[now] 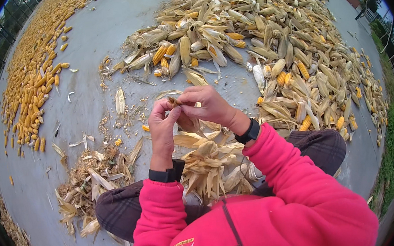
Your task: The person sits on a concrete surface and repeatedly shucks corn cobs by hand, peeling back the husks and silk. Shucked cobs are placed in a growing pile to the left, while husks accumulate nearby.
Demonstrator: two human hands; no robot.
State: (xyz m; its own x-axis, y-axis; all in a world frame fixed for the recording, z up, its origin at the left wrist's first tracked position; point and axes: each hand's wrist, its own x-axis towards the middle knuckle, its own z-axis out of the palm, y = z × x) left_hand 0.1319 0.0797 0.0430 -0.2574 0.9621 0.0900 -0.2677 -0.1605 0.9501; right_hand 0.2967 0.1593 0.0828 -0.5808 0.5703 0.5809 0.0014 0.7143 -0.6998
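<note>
Both hands meet in front of me, closed on one ear of corn (pixel 186 123) in a brownish husk. My left hand (pixel 162 123) pinches near its dark, dry tip, thumb and fingers together. From the right, my right hand (pixel 208 106) grips the same tip, its fingertips nearly touching the left ones. The ear's lower part hangs below the fingers, and most of it is hidden behind the hands. Beneath lies a heap of loose pale husks (pixel 206 163) between my bent legs.
A large pile of corn in husks (pixel 289 39) spreads ahead and to the right, some yellow kernels showing. Bare yellow cobs (pixel 34 98) cover the ground at far left. Husk and silk scraps (pixel 91 178) lie by my left knee, with loose kernels (pixel 122 124) scattered beyond.
</note>
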